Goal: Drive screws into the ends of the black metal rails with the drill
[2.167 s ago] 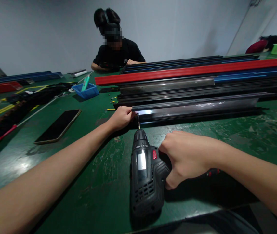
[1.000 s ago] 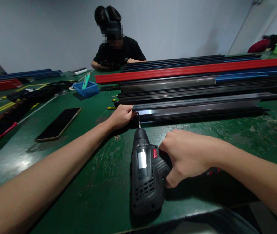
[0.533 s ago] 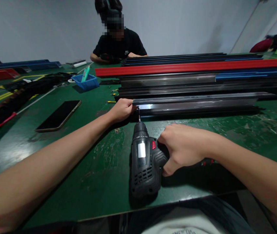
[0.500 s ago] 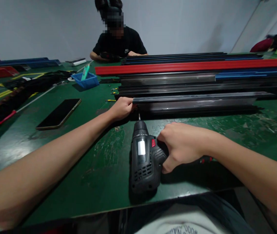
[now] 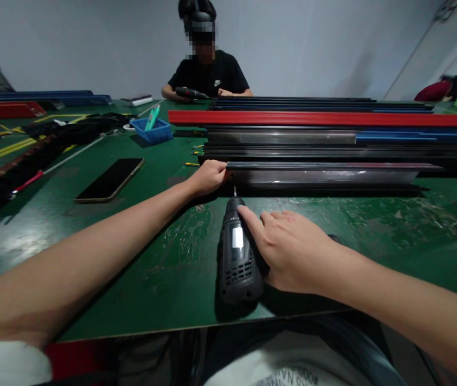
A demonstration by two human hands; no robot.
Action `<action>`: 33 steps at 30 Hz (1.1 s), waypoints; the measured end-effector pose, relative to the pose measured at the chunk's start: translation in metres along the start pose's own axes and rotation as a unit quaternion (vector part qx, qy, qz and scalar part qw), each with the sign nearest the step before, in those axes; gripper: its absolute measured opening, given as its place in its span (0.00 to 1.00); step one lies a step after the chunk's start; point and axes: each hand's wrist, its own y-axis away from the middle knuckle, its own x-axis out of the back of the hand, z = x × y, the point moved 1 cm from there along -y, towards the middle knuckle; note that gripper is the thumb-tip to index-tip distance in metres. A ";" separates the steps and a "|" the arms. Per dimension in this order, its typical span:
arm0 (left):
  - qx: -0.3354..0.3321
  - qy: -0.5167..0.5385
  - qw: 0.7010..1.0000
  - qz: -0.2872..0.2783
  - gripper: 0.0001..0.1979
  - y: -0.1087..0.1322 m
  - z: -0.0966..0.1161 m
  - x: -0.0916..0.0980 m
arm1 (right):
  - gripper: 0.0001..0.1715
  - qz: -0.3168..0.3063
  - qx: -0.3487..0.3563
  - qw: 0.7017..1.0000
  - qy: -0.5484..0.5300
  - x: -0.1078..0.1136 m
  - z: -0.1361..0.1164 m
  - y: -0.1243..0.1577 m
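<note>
My left hand (image 5: pixel 211 177) is closed around the left end of a long dark metal profile (image 5: pixel 325 176), which lies across the green table. In my right hand (image 5: pixel 293 246) is a black cordless drill (image 5: pixel 238 262), lying on its side, its handle hidden under my palm. One finger of that hand stretches along the drill's chuck. The drill's bit (image 5: pixel 235 191) points away from me at the profile's left end, just beside my left hand. Whether the bit touches the profile I cannot tell.
Behind the profile lie more dark profiles (image 5: pixel 277 148) and a red one (image 5: pixel 317 118). A phone (image 5: pixel 110 180), a blue tray (image 5: pixel 154 132) with a green-handled tool and a red-handled screwdriver (image 5: pixel 27 184) are to the left. A co-worker (image 5: pixel 212 75) sits opposite with another drill (image 5: pixel 188 93).
My right hand has shifted its hold on the drill: a finger now lies forward along the chuck, and the drill body has rolled. My left hand keeps its grip. The view has shifted slightly.
</note>
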 end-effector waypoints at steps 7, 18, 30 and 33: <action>0.004 -0.005 1.000 0.000 0.19 0.000 -0.002 0.000 | 0.59 0.005 0.017 0.999 -0.038 -0.006 0.002 0.009; -0.005 -0.003 1.000 0.008 0.19 0.000 -0.002 -0.001 | 0.68 0.020 0.053 0.996 -0.065 -0.010 0.003 0.015; 0.004 0.004 1.000 0.014 0.20 0.000 -0.005 0.000 | 0.68 0.017 0.060 0.998 -0.013 -0.012 0.010 0.010; 0.007 0.003 1.000 0.015 0.21 -0.001 -0.005 0.000 | 0.69 0.009 0.063 0.998 -0.015 -0.010 0.012 0.006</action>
